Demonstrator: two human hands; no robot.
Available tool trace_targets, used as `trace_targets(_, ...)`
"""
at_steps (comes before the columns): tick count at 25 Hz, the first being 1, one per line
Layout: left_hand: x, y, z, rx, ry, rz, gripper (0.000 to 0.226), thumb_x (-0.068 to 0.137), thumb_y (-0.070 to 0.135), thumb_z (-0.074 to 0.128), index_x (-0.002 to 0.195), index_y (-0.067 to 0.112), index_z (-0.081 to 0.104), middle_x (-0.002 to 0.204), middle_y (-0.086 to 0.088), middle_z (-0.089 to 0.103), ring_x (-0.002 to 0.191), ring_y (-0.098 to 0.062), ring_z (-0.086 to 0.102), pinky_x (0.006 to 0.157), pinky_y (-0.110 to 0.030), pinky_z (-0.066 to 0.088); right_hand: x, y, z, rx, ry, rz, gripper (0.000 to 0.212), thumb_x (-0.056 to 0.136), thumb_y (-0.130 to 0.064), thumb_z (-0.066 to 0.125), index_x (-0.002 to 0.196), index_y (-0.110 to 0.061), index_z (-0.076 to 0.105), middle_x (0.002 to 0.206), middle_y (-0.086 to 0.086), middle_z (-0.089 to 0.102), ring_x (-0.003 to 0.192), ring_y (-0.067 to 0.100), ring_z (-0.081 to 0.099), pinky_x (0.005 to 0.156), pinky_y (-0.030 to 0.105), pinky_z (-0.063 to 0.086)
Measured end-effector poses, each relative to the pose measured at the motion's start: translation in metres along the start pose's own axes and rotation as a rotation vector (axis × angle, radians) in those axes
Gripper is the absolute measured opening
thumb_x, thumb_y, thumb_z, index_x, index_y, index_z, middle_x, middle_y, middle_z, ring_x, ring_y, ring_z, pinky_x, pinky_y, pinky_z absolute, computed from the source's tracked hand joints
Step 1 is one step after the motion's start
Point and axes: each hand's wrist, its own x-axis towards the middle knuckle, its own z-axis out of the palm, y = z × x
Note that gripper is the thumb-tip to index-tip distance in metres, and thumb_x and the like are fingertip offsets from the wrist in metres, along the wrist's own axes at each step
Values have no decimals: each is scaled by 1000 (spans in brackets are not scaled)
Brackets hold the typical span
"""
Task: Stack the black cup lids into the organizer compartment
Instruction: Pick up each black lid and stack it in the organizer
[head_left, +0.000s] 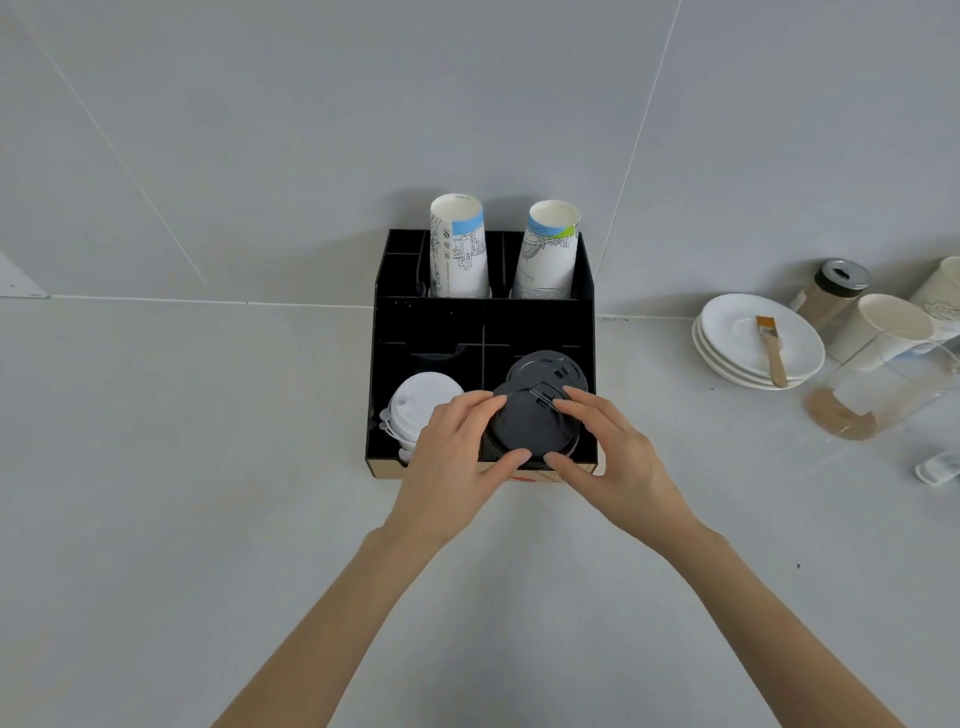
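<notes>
Both hands, left hand and right hand, clamped fingers around the black lid stack, over the organizer compartment beyond the fingertips. Recommended: keep edges aligned, lower squarely beside white lids.

A pale grey counter meets a grey tiled wall — thin white seams, soft even light.

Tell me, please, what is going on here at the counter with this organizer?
A person grips a black cup lid with the left hand and right hand, over the front right compartment of the black organizer. Another black lid leans behind it. White lids fill the neighbouring compartment.
</notes>
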Motion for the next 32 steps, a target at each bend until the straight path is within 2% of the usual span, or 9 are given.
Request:
trace_targets(2, 9, 3, 3, 7, 1, 4, 59, 77, 45, 57, 126, 15, 42, 133, -3, 46, 121, -20, 39, 99, -27, 29, 6, 3, -5, 1, 0, 9, 48, 80, -18, 64, 124, -18, 46, 140, -1, 41, 127, 11, 40, 102, 16, 27)
trace_targets(5, 25, 6, 7, 8, -4, 4, 55, 81, 30, 63, 128, 14, 40, 134, -4, 43, 122, -20, 38, 100, -26, 28, 19, 10, -13, -17, 6, 13, 47, 80, -16, 65, 124, -16, 47, 140, 1, 42, 120, 5, 40, 94, -5, 22)
trace_targets(7, 35, 7, 11, 18, 0, 11, 56, 81, 28, 63, 129, 13, 39, 134, -5, 43, 123, -21, 38, 99, -25, 29, 27, 15, -17, -27, 3, 18, 47, 80, -15, 65, 123, -15, 47, 139, 3, 42, 119, 7, 41, 89, -11, 18)
trace_targets(10, 48, 5, 17, 35, -26, -6, 57, 81, 27, 63, 130, 11, 38, 135, -7, 42, 124, -22, 38, 102, -30, 33, 38, 22, -19, -54, -18, 33, 47, 80, -15, 64, 124, -15, 47, 140, 4, 42, 126, 17, 42, 93, 1, 19)
trace_targets(16, 65, -6, 27, 64, -74, -37, 58, 82, 27, 62, 131, 12, 36, 138, -6, 40, 125, -23, 37, 103, -33, 33, 54, 34, -12, -73, -53, 76, 48, 82, -17, 62, 126, -15, 44, 142, 3, 39, 128, 18, 39, 98, 13, 23)
trace_targets(20, 69, -11, 32, 48, -80, -45, 58, 82, 27, 61, 132, 11, 36, 138, -6, 40, 125, -23, 36, 103, -33, 33, 57, 37, -8, -61, -52, 99, 47, 82, -17, 62, 126, -13, 45, 141, 5, 39, 128, 19, 39, 99, 14, 25)
trace_targets(24, 68, -14, 36, 37, -67, -38, 57, 82, 26, 61, 132, 12, 36, 139, -5, 40, 126, -22, 36, 101, -26, 30, 53, 38, -6, -46, -53, 120, 47, 82, -17, 62, 126, -14, 44, 142, 4, 39, 128, 18, 39, 99, 15, 26)
trace_targets(29, 65, -17, 36, 33, -75, -56, 57, 83, 26, 61, 132, 12, 36, 139, -5, 40, 126, -22, 37, 103, -32, 33, 52, 35, -1, -48, -43, 117, 47, 82, -16, 62, 125, -13, 45, 141, 5, 39, 129, 20, 39, 105, 30, 34)
trace_targets(32, 66, -17, 37, 32, -80, -62, 56, 83, 27, 61, 131, 12, 36, 138, -6, 41, 126, -22, 37, 103, -33, 33, 54, 35, -2, -45, -58, 146, 48, 82, -18, 61, 126, -16, 44, 143, 3, 38, 129, 19, 38, 105, 32, 34)
